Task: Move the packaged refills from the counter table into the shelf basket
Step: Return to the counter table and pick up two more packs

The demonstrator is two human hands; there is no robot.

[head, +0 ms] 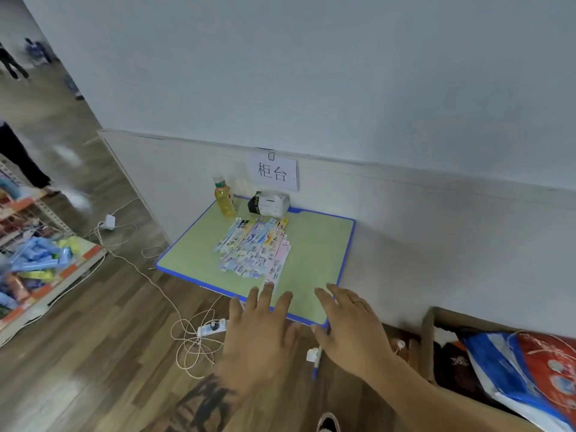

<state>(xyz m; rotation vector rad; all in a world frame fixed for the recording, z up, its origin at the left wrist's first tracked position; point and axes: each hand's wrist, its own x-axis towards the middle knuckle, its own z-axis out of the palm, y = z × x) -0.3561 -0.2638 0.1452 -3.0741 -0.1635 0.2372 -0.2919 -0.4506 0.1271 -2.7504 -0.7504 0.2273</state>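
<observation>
Both hands are up front, reaching toward the near edge of the small tabletop, green with a blue rim. Left hand has its fingers spread and pretty much straight, nothing in its grip, fingertips just over the near edge. Right hand is the same deal: fingers relaxed and open, holding nothing, a ring on one finger, hovering over the near right corner.

Packaged refills sit in a messy fanned pile around the middle of the tabletop, long thin colourful packs overlapping each other, the nearest ones just beyond the left fingertips. Can't tell if anything touches yet.

Far side by the wall: a bottle of yellow drink standing upright at the far left corner, and a tissue pack just to its right. A paper sign hangs on the wall above those.

Over on the left there's a shelf stacked with blue and mixed goods. Cables and a power strip lie on the wooden floor under the near edge.
</observation>
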